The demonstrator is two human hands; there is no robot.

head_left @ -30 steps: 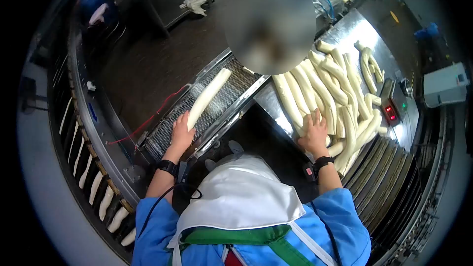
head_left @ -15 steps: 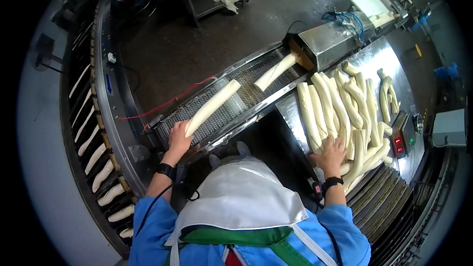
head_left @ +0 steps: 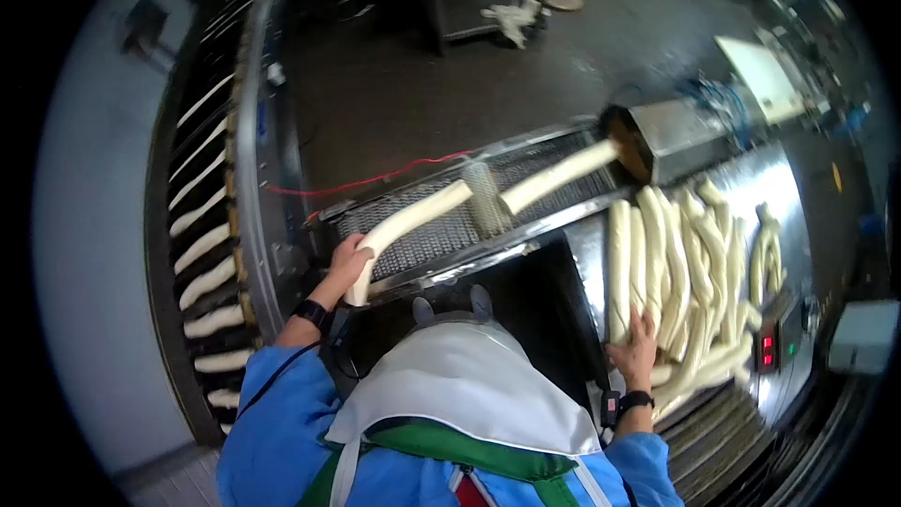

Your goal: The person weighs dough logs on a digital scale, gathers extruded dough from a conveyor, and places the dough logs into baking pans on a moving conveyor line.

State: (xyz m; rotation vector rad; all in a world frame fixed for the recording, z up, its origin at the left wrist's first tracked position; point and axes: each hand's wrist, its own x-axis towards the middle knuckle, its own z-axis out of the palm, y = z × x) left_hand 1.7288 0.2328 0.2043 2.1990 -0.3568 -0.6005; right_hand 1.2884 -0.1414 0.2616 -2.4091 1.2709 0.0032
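Observation:
My left hand [head_left: 347, 261] is wrapped round a long, pale dough roll [head_left: 413, 218] near its lower end. That roll lies over the mesh conveyor [head_left: 413, 249], bent where I hold it, its tip hanging by the near rail. Farther along the belt, a second dough roll [head_left: 563, 174] reaches into the opening of a metal housing [head_left: 680, 131]. On the right, my right hand [head_left: 636, 347] grips the near end of a dough roll [head_left: 619, 268] at the left side of a pile, thumb on one side and fingers over the top. My fingertips are partly blurred.
The pile of dough rolls [head_left: 699, 272] lies on a steel table [head_left: 784, 188]. A device with a red display [head_left: 770, 347] stands at its right. Along the left runs a rack of dark troughs holding pale dough strips [head_left: 202, 249]. A red cord [head_left: 375, 178] stretches along the conveyor's far side.
The view has turned, shifting the scene rightward. The dough roll in my left hand now bends, with its lower end beyond my fingers. My right hand has closed more on a roll at the pile.

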